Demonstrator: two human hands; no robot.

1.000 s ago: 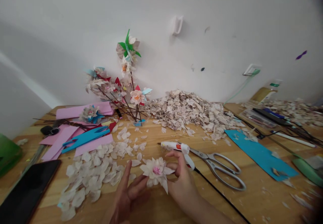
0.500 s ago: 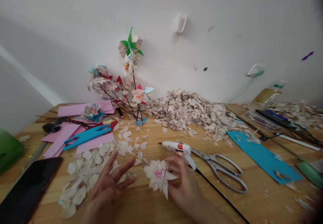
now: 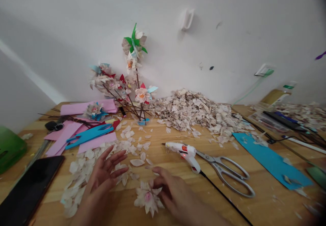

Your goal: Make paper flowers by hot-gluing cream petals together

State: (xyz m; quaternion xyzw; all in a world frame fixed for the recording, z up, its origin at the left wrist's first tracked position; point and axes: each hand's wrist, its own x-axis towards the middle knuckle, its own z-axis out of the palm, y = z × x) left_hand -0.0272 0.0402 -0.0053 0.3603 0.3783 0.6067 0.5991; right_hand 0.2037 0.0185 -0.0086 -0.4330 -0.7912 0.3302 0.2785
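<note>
One wooden table (image 3: 152, 141): spread across the whole near part of the view; backed on the far side by a pale wall (image 3: 165, 49).
Petal heap (image 3: 193, 110): piled at the far edge, right of the middle, against the wall.
Scattered petals (image 3: 73, 168): lying loose at near left, partly hidden by the left hand (image 3: 104, 175).
Left hand: held over the scattered petals, left of the flower (image 3: 147, 199) and apart from it; fingers spread, gripping nothing.
Right hand (image 3: 173, 188): bent at the fingers, touching the far right edge of the flower; whether clamped on it or merely resting there, impossible to make out.
Flower handling: best done, in judgement, with a light pinch low at the base, away from the thin petal edges; probably easily creased under pressure. Better turned slowly, with the left fingers kept ready as a second support.
Scissors (image 3: 216, 161): lying right of the hands, with handles toward near right.
Glue gun (image 3: 178, 147): lying beside the scissors, nozzle toward the left, with a small red light showing; wise to keep fingertips clear of the nozzle.
Flower: at the near middle, between both hands; facing upward and toward the near side; roughly round, so without a clear long axis.
Pink centre (image 3: 148, 196): turned toward the camera.
</note>
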